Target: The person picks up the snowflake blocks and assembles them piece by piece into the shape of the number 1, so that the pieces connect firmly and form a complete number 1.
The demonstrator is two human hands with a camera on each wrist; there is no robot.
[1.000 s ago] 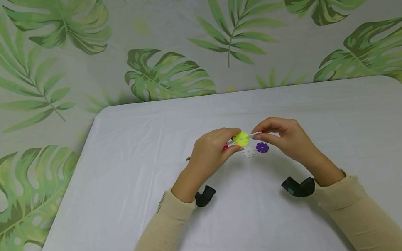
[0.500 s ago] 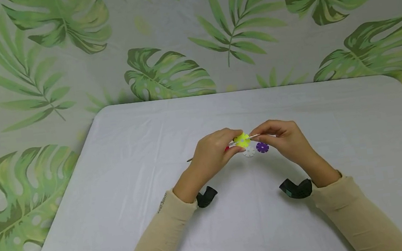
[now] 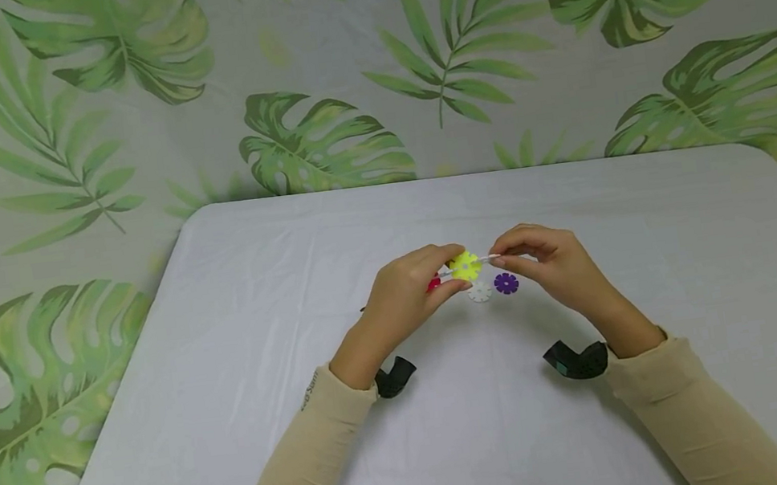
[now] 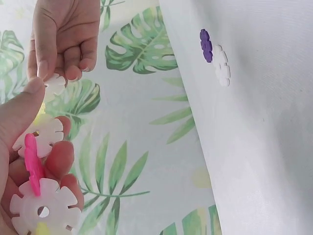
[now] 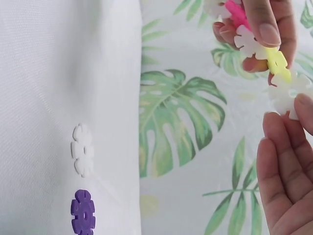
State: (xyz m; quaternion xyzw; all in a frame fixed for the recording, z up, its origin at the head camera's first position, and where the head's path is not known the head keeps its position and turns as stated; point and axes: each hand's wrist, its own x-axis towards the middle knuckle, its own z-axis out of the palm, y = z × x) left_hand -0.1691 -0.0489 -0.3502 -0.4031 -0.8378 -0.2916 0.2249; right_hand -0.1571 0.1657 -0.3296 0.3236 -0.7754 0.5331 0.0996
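My left hand (image 3: 405, 293) holds a short chain of notched plastic discs, slotted into one another at right angles. In the left wrist view the chain shows a white disc (image 4: 46, 205), a pink disc (image 4: 32, 164) and another white disc (image 4: 46, 136). A yellow disc (image 3: 466, 267) faces up between thumb and index finger. Its right edge meets a white disc (image 5: 288, 93) that my right hand (image 3: 551, 259) pinches; how deep the slots sit I cannot tell. Below the hands, a loose white disc (image 3: 479, 292) and a purple disc (image 3: 506, 284) lie on the table.
A white cloth covers the table (image 3: 258, 307), whose far edge runs along a leaf-printed backdrop (image 3: 308, 58). Black wrist-camera mounts (image 3: 396, 377) stick out from both sleeves. The tip of a thin brown thing (image 3: 363, 309) shows behind the left hand.
Both hands dipped and drew slightly closer, then rose again, with the right one shifting a little outward. The grips on the discs look the same, and the loose discs stay put.
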